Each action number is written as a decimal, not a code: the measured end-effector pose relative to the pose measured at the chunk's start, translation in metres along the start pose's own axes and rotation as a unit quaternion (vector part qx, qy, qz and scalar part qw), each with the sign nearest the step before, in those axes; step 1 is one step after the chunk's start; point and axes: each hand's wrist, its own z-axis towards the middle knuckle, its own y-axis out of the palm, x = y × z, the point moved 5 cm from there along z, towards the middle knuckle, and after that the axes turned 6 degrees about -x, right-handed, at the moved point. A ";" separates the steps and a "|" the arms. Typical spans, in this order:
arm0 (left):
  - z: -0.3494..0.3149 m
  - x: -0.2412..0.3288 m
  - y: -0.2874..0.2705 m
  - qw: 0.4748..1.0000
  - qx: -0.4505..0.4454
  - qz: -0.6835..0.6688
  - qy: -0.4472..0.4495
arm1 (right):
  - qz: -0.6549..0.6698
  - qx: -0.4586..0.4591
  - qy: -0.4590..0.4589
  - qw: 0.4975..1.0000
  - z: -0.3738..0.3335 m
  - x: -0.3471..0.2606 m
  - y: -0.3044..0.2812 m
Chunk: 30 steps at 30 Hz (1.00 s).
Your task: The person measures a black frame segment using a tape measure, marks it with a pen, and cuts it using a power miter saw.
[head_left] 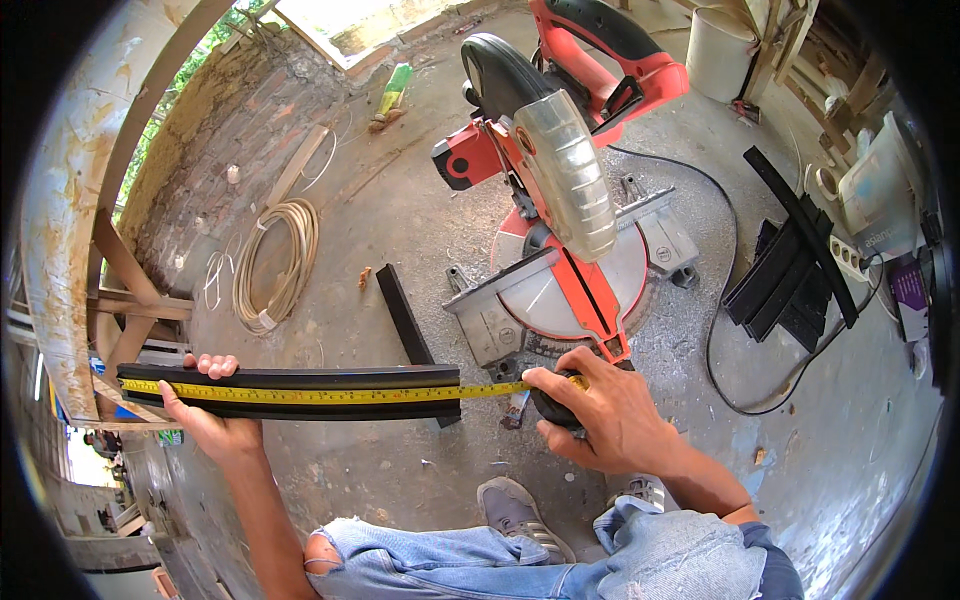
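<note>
My left hand grips the left part of a black grooved strip of moulding, thumb in front and fingertips over its far edge. Along the strip lies the yellow blade of a tape measure, with my left thumb on it near its left end. The blade runs past the strip's right end to the dark tape case, which my right hand holds closed around it. Behind the strip, another black piece lies on the floor, its near end partly hidden by the strip.
A red and black mitre saw stands on the dusty floor ahead. Its black cord loops to a power strip at the right, beside stacked black pieces. At left lie a coiled hose and a wooden frame.
</note>
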 end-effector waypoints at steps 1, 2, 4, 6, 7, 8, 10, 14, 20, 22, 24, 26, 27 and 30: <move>0.000 0.000 0.000 1.000 0.000 0.000 0.000 | 0.000 0.000 0.000 1.000 0.000 0.000 0.000; 0.000 0.001 0.000 1.000 0.001 0.001 0.000 | 0.001 0.003 -0.002 1.000 0.001 0.000 -0.001; 0.000 0.001 -0.002 1.000 0.001 0.001 0.001 | 0.001 0.006 -0.005 1.000 0.001 -0.001 -0.001; 0.000 0.001 -0.003 1.000 -0.001 -0.001 0.000 | -0.006 0.013 -0.008 1.000 0.001 -0.001 -0.001; 0.000 0.001 -0.003 1.000 -0.001 -0.001 -0.001 | -0.006 0.013 -0.008 1.000 0.001 -0.001 0.000; 0.000 0.001 -0.004 1.000 -0.001 0.001 -0.001 | -0.004 0.006 -0.002 1.000 0.002 -0.001 0.000; 0.000 0.001 -0.004 1.000 0.000 0.004 -0.002 | -0.002 -0.001 0.004 1.000 0.002 -0.001 0.000; 0.000 0.002 -0.004 1.000 0.008 0.009 -0.001 | -0.005 -0.005 0.006 1.000 0.002 -0.002 0.001; 0.001 0.002 -0.007 1.000 0.018 0.015 -0.004 | 0.001 0.004 0.003 1.000 0.004 -0.001 0.002; 0.000 0.003 -0.006 0.999 0.027 0.019 -0.003 | 0.001 0.004 0.003 1.000 0.004 -0.001 0.002; 0.000 0.003 -0.006 0.999 0.035 0.026 0.000 | -0.004 0.001 0.004 1.000 0.004 0.000 0.001; 0.000 0.004 -0.007 0.999 0.036 0.027 0.000 | -0.007 -0.001 0.003 1.000 0.004 0.000 0.002; 0.000 0.004 -0.007 0.999 0.038 0.029 0.000 | -0.010 -0.002 0.003 1.000 0.004 0.001 0.002; -0.001 0.002 -0.007 0.998 0.057 0.031 0.002 | -0.009 -0.007 0.006 1.000 0.003 0.001 0.002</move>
